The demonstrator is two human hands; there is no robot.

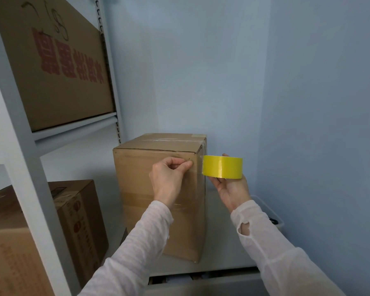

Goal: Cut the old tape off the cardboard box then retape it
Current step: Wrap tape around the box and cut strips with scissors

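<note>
Cardboard box [137, 189]: a tall carton standing upright on the white bench [222, 242], close to the wall corner and beside the shelving rack [15, 124].
Handling: probably stiff at edges and corners, with broad faces that give under pressure. Its weight cannot be judged. Steady it at a corner.
Tape roll [222, 167]: yellow, light and rigid, with a slick back and a sticky underside. It is best held by its rim.
Left hand [169, 178]: fingers curled, thumb pinning the tape end [195, 165] to the front face near the top right corner.
Right hand [233, 189]: cradles the roll just beside the box's right edge.
Writing: the upper shelved box [58, 71] carries large red Chinese characters, blurred, and pen marks resembling "718". The lower shelved box [77, 221] has red print too small to read. The task box shows none.
</note>
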